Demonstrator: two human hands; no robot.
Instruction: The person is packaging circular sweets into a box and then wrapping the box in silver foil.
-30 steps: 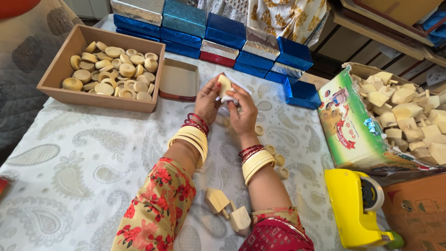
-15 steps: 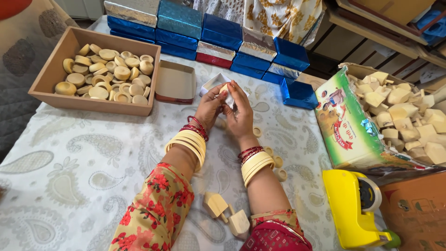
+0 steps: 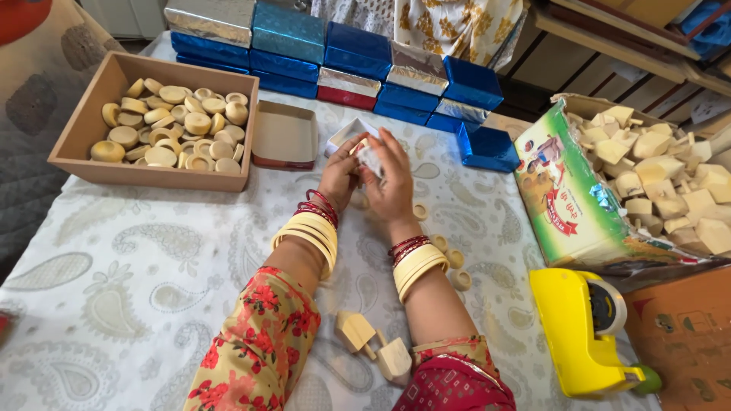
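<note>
My left hand [image 3: 340, 175] and my right hand [image 3: 391, 181] meet over the middle of the table, both closed on a small pale object with white wrapping [image 3: 371, 158]. Just behind the fingers lies a small open white box [image 3: 346, 133]. An empty shallow box with a red rim [image 3: 284, 137] sits to the left of it. Both wrists carry cream and red bangles. Small wooden rings [image 3: 449, 259] lie on the cloth beside my right forearm. Two wooden top-shaped pieces [image 3: 375, 346] lie near my elbows.
A wooden tray [image 3: 84, 148] of round wooden pieces stands at the left. Blue and silver foil boxes [image 3: 358, 61] are stacked along the far side. A carton [image 3: 567, 198] of pale wooden chunks stands at the right, with a yellow tape dispenser [image 3: 582, 331] in front.
Both hands have lowered slightly toward the table and the small white box, still working the pale object between the fingers. The view has shifted a little.
</note>
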